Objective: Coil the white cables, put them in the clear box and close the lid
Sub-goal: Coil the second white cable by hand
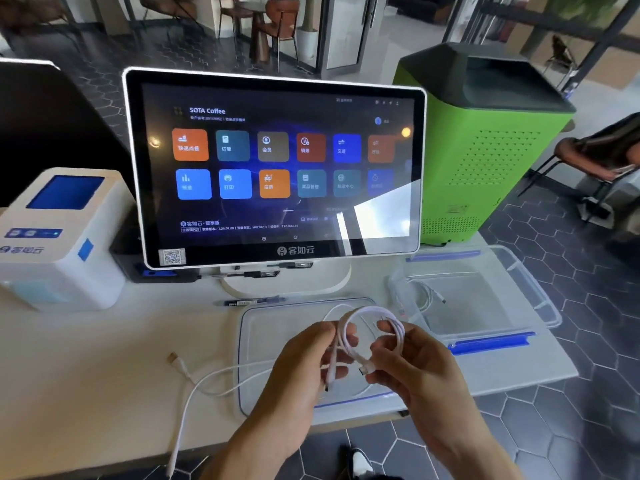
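Holding a looped white cable (372,327) between them, your left hand (304,368) pinches one side of the coil and your right hand (412,365) grips the other, both just above the clear lid (263,327) lying flat on the table (104,358). The clear box (485,306) sits open to the right with a coiled cable (427,294) inside, and another white cable (194,386) trails loose to the left
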